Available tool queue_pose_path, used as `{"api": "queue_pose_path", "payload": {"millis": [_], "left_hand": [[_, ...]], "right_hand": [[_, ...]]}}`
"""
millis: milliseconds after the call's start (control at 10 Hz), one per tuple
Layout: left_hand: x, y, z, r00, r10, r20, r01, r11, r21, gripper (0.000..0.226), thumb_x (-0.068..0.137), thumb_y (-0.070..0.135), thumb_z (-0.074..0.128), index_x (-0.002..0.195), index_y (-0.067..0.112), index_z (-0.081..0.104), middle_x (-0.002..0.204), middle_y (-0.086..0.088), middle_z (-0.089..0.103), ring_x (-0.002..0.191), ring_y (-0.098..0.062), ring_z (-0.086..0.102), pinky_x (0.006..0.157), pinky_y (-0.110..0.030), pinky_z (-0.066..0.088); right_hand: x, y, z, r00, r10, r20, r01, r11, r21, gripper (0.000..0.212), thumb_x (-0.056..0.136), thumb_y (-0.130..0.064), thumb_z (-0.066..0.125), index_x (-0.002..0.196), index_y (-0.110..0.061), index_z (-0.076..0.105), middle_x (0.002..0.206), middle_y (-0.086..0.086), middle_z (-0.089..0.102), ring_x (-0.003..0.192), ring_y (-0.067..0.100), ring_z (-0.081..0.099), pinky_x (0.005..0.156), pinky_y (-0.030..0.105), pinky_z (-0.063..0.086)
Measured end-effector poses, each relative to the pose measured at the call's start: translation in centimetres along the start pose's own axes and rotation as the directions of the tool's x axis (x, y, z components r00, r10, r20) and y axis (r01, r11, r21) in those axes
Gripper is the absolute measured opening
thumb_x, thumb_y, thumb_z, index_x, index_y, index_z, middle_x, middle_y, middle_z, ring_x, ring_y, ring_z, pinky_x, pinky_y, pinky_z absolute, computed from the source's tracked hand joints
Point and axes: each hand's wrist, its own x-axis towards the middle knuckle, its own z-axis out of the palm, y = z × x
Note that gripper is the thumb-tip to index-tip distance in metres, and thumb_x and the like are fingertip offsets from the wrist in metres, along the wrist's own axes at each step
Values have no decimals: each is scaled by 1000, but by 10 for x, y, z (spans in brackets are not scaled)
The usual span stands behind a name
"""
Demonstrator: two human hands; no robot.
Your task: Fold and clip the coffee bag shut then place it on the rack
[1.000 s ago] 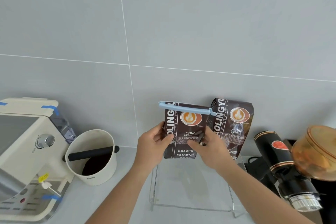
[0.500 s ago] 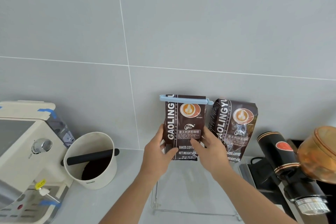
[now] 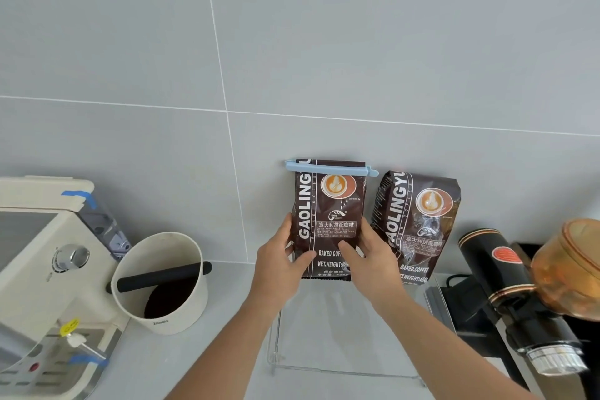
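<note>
Against grey tiles, both hands (image 3: 324, 269) hold coffee bag (image 3: 328, 221) upright.

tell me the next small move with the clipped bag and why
Probably let go and draw both hands back. The clipped coffee bag stands upright on the clear rack beside the second bag, blue clip across its top, left hand and right hand gripping its sides.

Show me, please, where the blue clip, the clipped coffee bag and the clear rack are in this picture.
blue clip (image 3: 331, 167), head view, middle of the bar across the bag's folded top.
clipped coffee bag (image 3: 328, 204), head view, upper front panel, between the latte picture and the label.
clear rack (image 3: 344, 371), head view, near front edge.
</note>
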Motion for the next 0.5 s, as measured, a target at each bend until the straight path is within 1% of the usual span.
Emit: {"api": "queue_pose_path", "payload": {"millis": [100,200,300,400,500], "left_hand": [[4,1,2,1000,-7,-3,7,1000,8,80,77,5,74,143,27,36,125,7,65,106,5,62,93,-17,51],[9,4,2,1000,-15,-8,15,998,55,75,77,9,74,139,32,38,122,9,66,108,-3,63,96,-30,53],[9,10,-2,1000,-21,14,21,999,32,64,78,13,74,131,33,44,113,24,64,105,6,60,93,-26,51],[-1,24,-11,997,-54,56,56,998,-36,46,81,12,70,116,37,53,108,32,61,108,3,60,90,-20,46],[-10,41,-23,989,-143,33,147,968,-205,31,88,7,60,95,35,67,98,21,69,108,-9,62,90,-24,46]], "right_hand": [[3,-4,-2,1000,18,-6,-18,1000,15,51,88,-15,58,127,-47,48,111,-22,68,107,-5,60,91,27,50],[6,-6,-4,999,38,6,-38,999,4,44,88,-17,58,121,-47,54,107,-22,70,101,-4,62,89,31,53],[4,-13,-10,998,45,33,-48,997,65,39,88,-14,57,106,-48,62,102,-18,73,98,0,65,82,26,51],[-3,-24,-19,996,59,74,-69,988,135,35,91,-12,54,105,-40,68,95,-14,76,78,-3,66,61,13,47],[-9,-33,-33,985,93,147,-128,959,252,25,89,-21,58,111,-27,69,108,-7,74,104,6,66,88,24,50]]}}
